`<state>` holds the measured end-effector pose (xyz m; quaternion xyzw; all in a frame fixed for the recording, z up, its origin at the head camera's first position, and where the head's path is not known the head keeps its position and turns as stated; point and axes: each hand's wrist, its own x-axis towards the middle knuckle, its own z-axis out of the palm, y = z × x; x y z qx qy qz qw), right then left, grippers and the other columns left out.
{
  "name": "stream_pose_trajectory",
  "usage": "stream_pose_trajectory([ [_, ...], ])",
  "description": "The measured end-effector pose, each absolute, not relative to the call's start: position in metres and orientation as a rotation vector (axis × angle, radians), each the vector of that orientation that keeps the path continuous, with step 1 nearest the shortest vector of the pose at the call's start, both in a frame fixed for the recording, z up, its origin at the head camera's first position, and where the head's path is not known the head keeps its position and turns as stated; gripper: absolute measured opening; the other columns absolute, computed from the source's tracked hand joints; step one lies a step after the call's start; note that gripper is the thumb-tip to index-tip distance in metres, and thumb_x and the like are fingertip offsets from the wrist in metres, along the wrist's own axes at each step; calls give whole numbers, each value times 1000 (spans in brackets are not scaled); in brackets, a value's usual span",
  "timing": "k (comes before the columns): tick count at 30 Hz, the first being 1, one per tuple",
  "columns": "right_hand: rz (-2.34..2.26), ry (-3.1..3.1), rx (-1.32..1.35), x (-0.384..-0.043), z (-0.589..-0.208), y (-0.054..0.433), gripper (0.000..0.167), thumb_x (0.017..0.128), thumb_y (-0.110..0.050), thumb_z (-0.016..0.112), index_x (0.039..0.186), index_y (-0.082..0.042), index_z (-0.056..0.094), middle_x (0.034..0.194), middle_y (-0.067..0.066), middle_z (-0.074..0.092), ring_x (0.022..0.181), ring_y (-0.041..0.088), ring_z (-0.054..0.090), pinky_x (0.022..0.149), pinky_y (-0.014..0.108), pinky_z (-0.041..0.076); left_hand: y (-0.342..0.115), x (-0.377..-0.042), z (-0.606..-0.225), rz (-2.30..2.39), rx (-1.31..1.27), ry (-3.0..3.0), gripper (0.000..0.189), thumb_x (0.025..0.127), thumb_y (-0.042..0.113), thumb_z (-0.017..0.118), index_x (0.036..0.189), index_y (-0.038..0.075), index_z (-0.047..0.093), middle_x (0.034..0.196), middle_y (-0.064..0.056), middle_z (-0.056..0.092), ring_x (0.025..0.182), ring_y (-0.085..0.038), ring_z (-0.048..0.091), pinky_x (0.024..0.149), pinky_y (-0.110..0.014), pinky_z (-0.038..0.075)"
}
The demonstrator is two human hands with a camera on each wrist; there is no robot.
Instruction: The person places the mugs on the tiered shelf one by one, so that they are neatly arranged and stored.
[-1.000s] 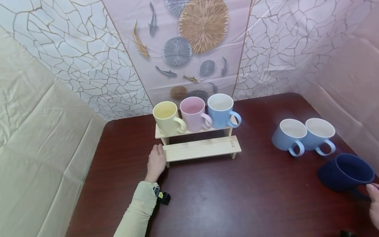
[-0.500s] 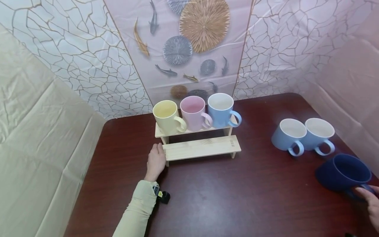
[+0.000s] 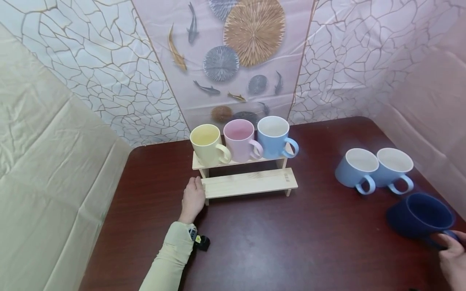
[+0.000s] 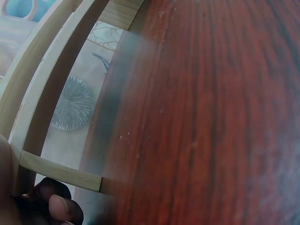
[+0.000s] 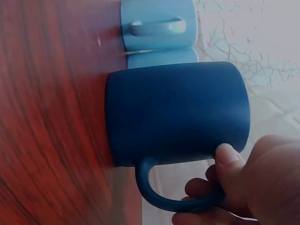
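Note:
At the right edge of the head view, my right hand (image 3: 453, 254) grips the handle of a navy blue mug (image 3: 418, 216). In the right wrist view, the thumb presses near the mug's rim and fingers curl round the handle (image 5: 161, 201). My left hand (image 3: 193, 199) holds the left end of a two-step wooden rack (image 3: 249, 182), by its lower step. Curled fingertips (image 4: 61, 206) show beside the rack's leg (image 4: 61, 171) in the left wrist view. A yellow mug (image 3: 205, 147), a pink mug (image 3: 238, 143) and a light blue mug (image 3: 273, 141) stand on the upper step.
Two more light blue mugs, one on the left (image 3: 354, 171) and one on the right (image 3: 391, 169), stand side by side on the dark red-brown table (image 3: 291, 242), behind the navy mug. Patterned cloth (image 3: 327, 60) hangs behind the table, with plain cloth at both sides.
My right hand has moved left, farther into view, bringing the navy mug slightly left. The left hand stays on the rack. The head view has shifted slightly.

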<state>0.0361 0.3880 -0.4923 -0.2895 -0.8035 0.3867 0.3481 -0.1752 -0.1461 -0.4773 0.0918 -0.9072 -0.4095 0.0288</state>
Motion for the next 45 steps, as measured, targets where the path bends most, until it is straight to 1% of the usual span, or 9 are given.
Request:
stream_pose_trajectory([
  [5,947,-1971,-871,30,-502,391,20,97,-9,51,98,-24,64,88,-41,33,87,-23,29,88,7,23,-144,-175,-478,-1251,280,-2797,46,105,40,27,97,5,55,96,-19,62,100,-40,61,75,-58,44],
  [7,941,-1971,-872,29,-517,404,30,96,-16,54,97,-46,55,87,-41,36,86,-22,31,85,7,23,-144,-175,-478,-1244,281,-2798,46,105,40,27,97,5,55,97,-19,62,100,-40,61,75,-58,44],
  [9,953,-1978,-880,30,-523,409,30,96,-18,56,99,-48,56,86,-40,38,85,-22,33,82,7,25,-144,-175,-478,-1247,279,-2799,46,105,40,27,99,4,56,99,-20,63,101,-40,60,76,-58,44],
  [17,923,-2133,-828,33,-459,357,16,94,-6,57,104,-4,69,84,-40,32,80,-22,30,76,7,24,-144,-176,-478,-1275,278,-2790,42,106,36,30,101,3,57,102,-20,63,102,-39,60,78,-57,45],
  [21,730,-2369,-935,29,-431,340,28,94,-8,58,116,9,63,92,-6,69,76,-6,48,68,17,31,-144,-177,-478,-1284,265,-2785,43,106,36,29,101,4,56,99,-20,62,100,-38,60,78,-55,45],
  [24,604,-2534,-936,21,-420,331,28,95,-13,60,115,6,65,106,28,65,83,26,60,70,36,38,-145,-177,-476,-1284,270,-2774,45,105,38,27,100,4,55,99,-20,61,100,-39,60,79,-55,44],
  [26,601,-2583,-872,18,-418,324,26,94,-13,61,112,6,66,102,29,66,91,44,58,73,49,38,-145,-177,-476,-1284,276,-2774,46,105,39,26,100,3,54,99,-21,61,101,-40,59,79,-55,44],
  [34,694,-2601,-621,11,-414,301,22,92,-14,65,105,3,68,96,25,68,87,43,60,77,55,41,-143,-176,-477,-1308,257,-2790,43,106,36,28,102,2,55,100,-22,61,100,-39,59,79,-54,44],
  [45,879,-2616,-392,-12,-408,262,23,87,-24,75,102,-7,72,79,10,71,61,13,56,54,22,38,-143,-178,-481,-1294,268,-2793,41,106,35,28,97,4,52,94,-21,58,97,-40,59,78,-54,43],
])
